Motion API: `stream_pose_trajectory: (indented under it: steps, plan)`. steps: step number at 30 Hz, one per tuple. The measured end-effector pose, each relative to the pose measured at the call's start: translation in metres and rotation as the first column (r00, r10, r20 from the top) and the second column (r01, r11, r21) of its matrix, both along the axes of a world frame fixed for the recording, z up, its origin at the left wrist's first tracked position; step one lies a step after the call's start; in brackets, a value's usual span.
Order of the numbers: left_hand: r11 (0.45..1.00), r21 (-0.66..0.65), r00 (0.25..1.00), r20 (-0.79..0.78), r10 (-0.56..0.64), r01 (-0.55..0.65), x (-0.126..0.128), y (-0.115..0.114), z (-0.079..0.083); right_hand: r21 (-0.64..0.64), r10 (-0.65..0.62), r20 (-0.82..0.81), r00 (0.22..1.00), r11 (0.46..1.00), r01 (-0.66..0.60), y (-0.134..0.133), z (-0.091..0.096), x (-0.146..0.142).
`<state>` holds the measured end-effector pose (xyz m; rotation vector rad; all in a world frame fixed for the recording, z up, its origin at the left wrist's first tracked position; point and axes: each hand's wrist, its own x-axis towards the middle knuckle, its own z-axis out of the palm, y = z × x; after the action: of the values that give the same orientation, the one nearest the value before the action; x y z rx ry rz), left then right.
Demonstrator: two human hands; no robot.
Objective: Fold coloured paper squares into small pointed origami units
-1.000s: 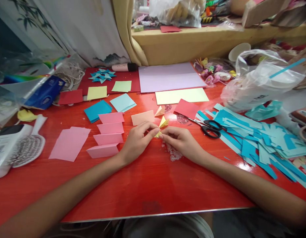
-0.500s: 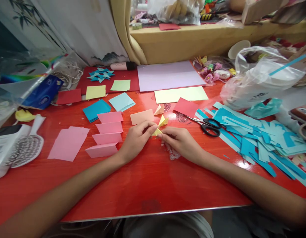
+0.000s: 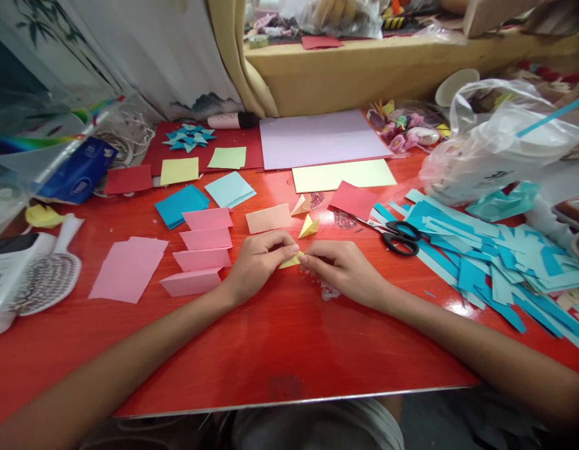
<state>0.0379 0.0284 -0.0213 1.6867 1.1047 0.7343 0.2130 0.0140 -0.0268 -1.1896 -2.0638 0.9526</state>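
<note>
Between my fingertips is a small folded yellow paper piece (image 3: 290,260), partly hidden by the fingers. My left hand (image 3: 263,262) pinches it from the left, thumb on top. From the other side, my right hand (image 3: 345,270) pinches its right end. Just beyond the hands lies a folded yellow paper triangle (image 3: 308,227), with a folded peach paper triangle (image 3: 301,205) farther back. A creased peach paper (image 3: 268,219) rests left of these. Several folded pink papers (image 3: 205,239) stand in a column beside my left hand.
Black-handled scissors (image 3: 399,237) lie right of my hands, beside a heap of blue paper strips (image 3: 499,256). Flat pink sheets (image 3: 128,270) and a hairbrush (image 3: 52,278) are at left. Blue paper stars (image 3: 190,137) and a lilac sheet (image 3: 321,140) lie at the back.
The yellow paper piece in my hands has shifted slightly left and down, away from the folded yellow triangle. Both hands keep their pinch. The camera view has shifted slightly.
</note>
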Motion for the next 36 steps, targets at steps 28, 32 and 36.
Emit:
stream_pose_trajectory:
  steps: [28,32,36]
  plan:
    - [0.996,0.081,0.997,-0.068,-0.036,0.041,0.000,0.002,-0.010,-0.106,-0.110,-0.107,0.988,0.989,0.099,0.005,-0.010,0.001]
    - [0.994,0.073,0.995,-0.050,-0.083,0.086,0.002,0.002,-0.007,0.074,-0.129,-0.007,0.992,0.989,0.129,0.010,-0.014,0.006]
    - [0.993,0.104,0.992,-0.122,-0.038,0.050,0.004,0.001,-0.003,0.340,-0.044,0.226,0.973,0.940,-0.036,0.010,-0.019,0.009]
